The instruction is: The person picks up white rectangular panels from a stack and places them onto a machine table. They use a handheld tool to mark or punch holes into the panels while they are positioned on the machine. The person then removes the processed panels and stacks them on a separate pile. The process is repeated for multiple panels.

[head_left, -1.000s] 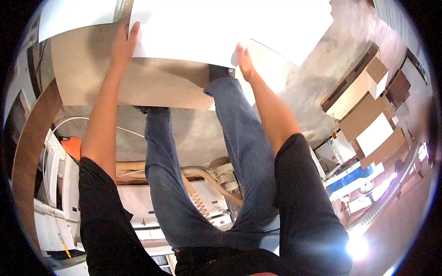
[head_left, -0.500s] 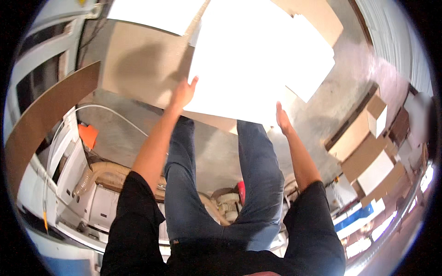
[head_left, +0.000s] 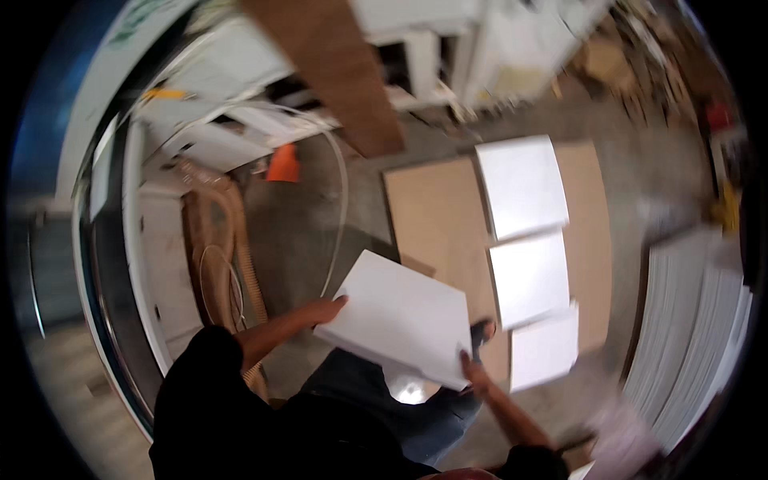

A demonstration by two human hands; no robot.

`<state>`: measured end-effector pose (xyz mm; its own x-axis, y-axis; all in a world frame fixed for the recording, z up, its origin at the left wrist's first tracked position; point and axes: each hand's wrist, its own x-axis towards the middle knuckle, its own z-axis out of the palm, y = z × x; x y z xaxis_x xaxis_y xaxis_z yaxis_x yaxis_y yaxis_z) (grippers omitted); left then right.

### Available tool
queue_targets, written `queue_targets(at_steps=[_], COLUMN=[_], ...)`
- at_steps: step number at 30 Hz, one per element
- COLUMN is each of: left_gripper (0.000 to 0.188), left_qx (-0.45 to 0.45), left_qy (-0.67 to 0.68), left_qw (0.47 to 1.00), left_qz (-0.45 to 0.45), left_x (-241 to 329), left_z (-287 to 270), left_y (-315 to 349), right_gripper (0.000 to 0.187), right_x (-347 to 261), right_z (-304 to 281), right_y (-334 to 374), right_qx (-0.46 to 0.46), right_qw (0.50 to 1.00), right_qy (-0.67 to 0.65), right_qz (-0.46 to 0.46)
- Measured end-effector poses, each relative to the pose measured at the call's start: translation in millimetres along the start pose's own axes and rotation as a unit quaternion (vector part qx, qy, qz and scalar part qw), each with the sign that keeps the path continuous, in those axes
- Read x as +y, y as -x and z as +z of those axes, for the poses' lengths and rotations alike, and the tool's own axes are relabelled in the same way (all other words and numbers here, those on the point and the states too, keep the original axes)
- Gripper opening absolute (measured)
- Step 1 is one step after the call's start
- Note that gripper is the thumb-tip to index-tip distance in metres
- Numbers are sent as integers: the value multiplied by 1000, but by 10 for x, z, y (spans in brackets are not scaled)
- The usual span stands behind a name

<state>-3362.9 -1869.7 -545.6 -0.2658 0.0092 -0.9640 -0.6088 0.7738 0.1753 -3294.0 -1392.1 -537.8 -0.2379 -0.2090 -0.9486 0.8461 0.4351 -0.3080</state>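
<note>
Between my hands is a thick white rectangular panel (head_left: 404,320), held tilted in front of my legs; it may be several sheets stacked together. My left hand (head_left: 330,309) grips its left edge, with the thumb on top. At the lower right corner my right hand (head_left: 474,373) is closed on the edge, fingers partly hidden beneath. To the right, a large cardboard sheet (head_left: 436,204) lies on the floor. Three white panel piles stand in a row on it: a far pile (head_left: 524,186), a middle pile (head_left: 530,278) and a near pile (head_left: 546,349).
A brown board (head_left: 332,68) juts in from the top. An orange object (head_left: 283,164) and a thin white hose (head_left: 344,192) are on the left, near a ribbed beige duct (head_left: 248,276) and a white machine. Tall stacked white sheets (head_left: 688,328) stand at the right.
My view has swung to the left, so the cardboard and its piles now appear on the right. The white panel has stayed in both hands and now looks nearer my body.
</note>
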Motion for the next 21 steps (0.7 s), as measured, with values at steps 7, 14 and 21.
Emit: queue_targets(at_steps=[7,14,21], left_gripper=[70,64,62], left_qx=[388,619,717], left_qy=[250,494,586], left_qw=[887,610,377], left_qz=[-30,24,7], left_x=[-703,-1487,-1669], left_z=[-214,925,1307], left_y=[3147,3554,3301], right_gripper=[89,80,78], right_x=[-1644,-3450,-4750], right_z=[1160,1956,3661], right_y=[780,841,927], right_qx=[117,-64,-174], right_qw=[964,820,669], right_qy=[179,343,525], right_qz=[-160,-453,-495])
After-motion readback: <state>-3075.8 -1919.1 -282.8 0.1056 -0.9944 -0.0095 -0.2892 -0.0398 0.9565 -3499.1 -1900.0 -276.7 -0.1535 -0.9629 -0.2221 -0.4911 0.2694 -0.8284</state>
